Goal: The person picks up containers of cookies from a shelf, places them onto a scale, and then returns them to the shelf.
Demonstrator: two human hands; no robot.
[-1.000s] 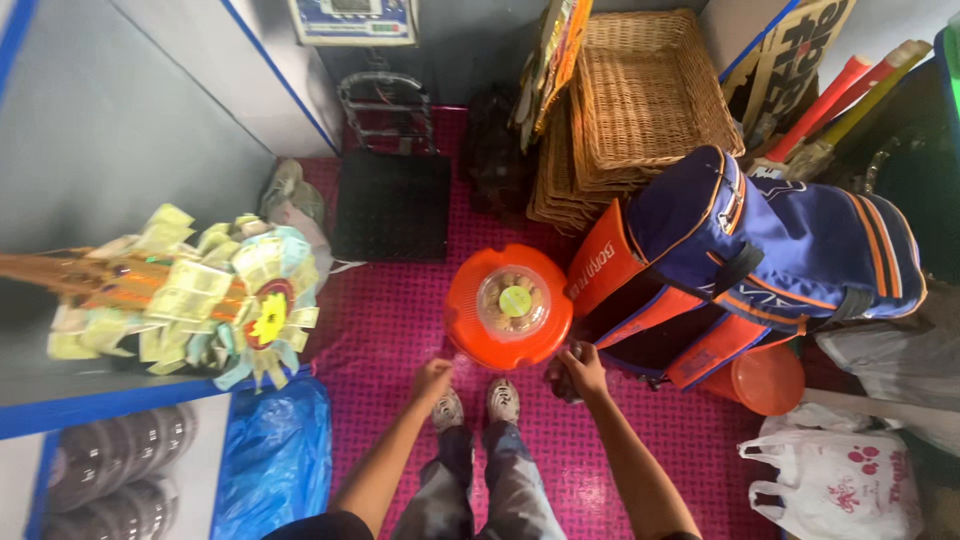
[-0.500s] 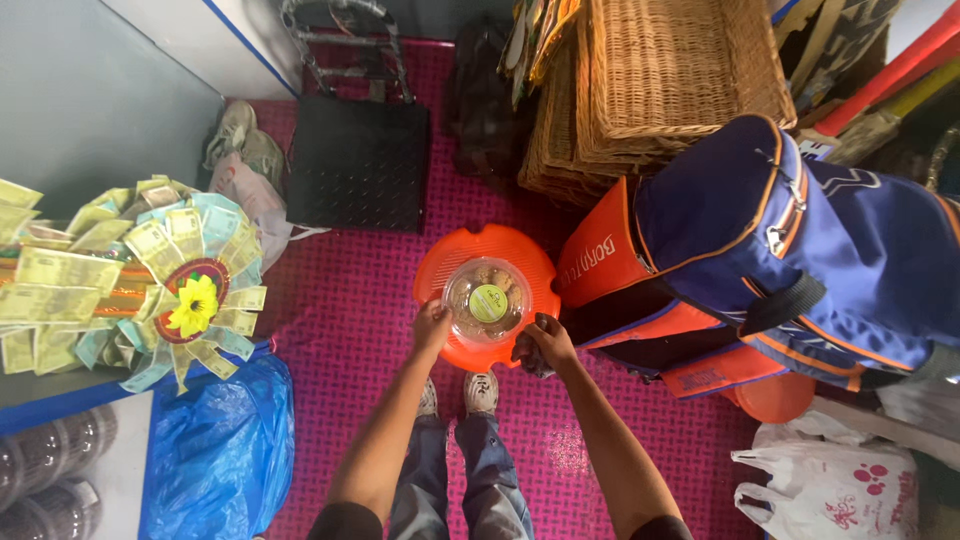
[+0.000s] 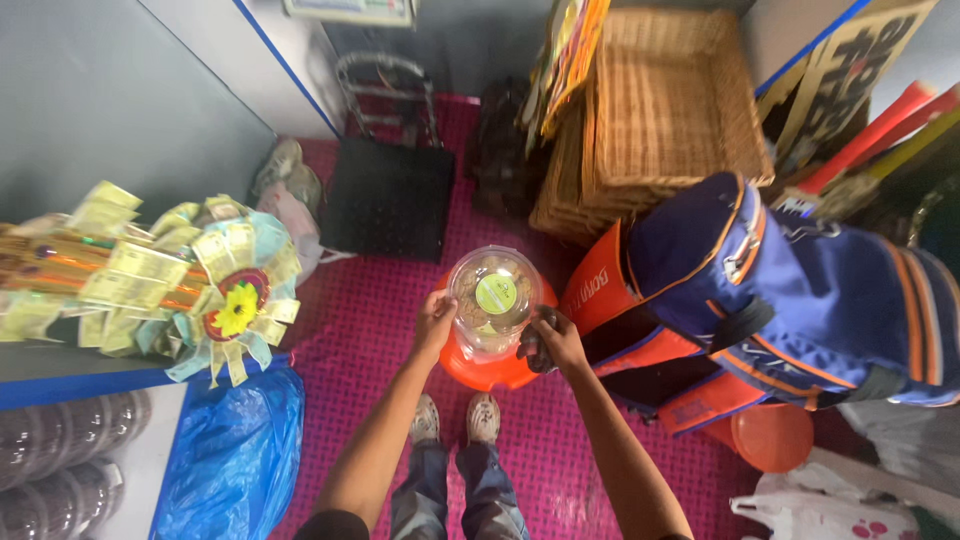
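A clear round plastic container [image 3: 493, 294] with a green sticker on its lid and brown food inside is lifted above an orange bucket-like stool [image 3: 487, 368] on the magenta floor mat. My left hand [image 3: 433, 322] grips the container's left side. My right hand [image 3: 551, 340] presses its right side and also seems to hold a small dark thing. My shoes [image 3: 458, 418] stand just below the orange stool.
A blue and orange sports bag [image 3: 770, 300] leans on the right, wicker baskets [image 3: 655, 110] behind it. A garland of folded paper notes [image 3: 180, 280] lies on the left counter, a blue plastic bag [image 3: 235, 450] below it. A black mat [image 3: 388, 200] lies ahead.
The container rose off the orange stool and came closer to the camera, held between both hands. The view shifted slightly.
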